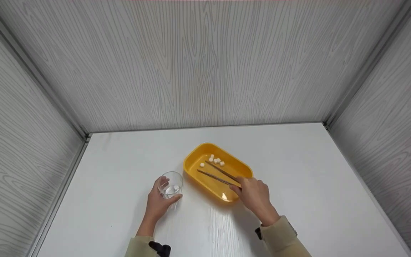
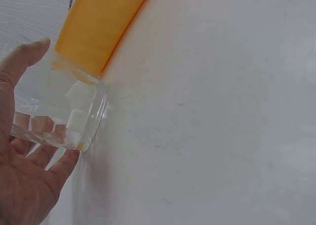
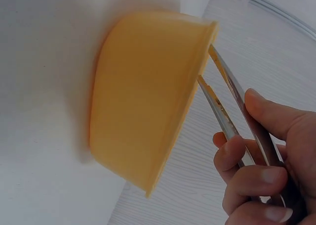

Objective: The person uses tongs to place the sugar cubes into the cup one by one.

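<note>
My left hand (image 1: 158, 202) holds a clear glass (image 1: 170, 184), thumb and fingers around its sides, left of the yellow tray. In the left wrist view, white cubes (image 2: 76, 120) show inside the glass (image 2: 47, 94) near its base. My right hand (image 1: 255, 196) grips metal tweezers (image 1: 219, 178) over the tray's right end. The two tips stand apart over the tray, near several small white cubes (image 1: 217, 161), with nothing between them. In the right wrist view, fingers (image 3: 256, 183) curl round the tweezers (image 3: 247, 116), whose tips pass behind the rim of the tray (image 3: 143, 91).
The yellow tray (image 1: 190, 170) lies at an angle on the white table (image 1: 298, 171). Grey wood-grain panels (image 1: 205, 64) stand behind the table and at both sides.
</note>
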